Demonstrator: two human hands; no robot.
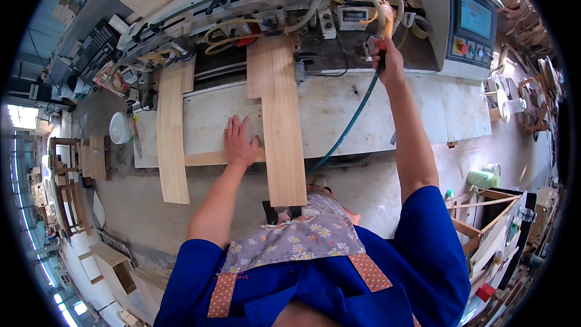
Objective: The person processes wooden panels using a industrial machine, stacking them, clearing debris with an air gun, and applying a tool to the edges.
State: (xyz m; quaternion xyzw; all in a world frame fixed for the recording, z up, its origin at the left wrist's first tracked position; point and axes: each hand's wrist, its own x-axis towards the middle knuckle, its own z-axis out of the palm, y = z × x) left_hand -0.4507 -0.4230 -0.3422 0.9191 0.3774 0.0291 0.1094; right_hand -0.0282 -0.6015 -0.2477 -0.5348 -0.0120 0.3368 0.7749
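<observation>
My left hand [241, 143] lies on the pale worktable [339, 115] with its fingers apart, holding nothing. To its right is a wide wooden board [283, 127], with a shorter board [255, 72] along its left side; both reach in under the machine. Farther left, another long board [172, 133] extends past the table's front edge. My right hand [391, 60] is raised at the far right and closed around an air blow gun, partly hidden by my fingers. From that grip a teal hose [357, 115] curves down to the table's front edge.
A long machine beam [224, 9] with clamps and yellow tubes spans the back. At the right stands a control panel [472, 21] with a screen and buttons. A white bucket [120, 128] is left of the table. Wooden frames [490, 212] stand at the lower right.
</observation>
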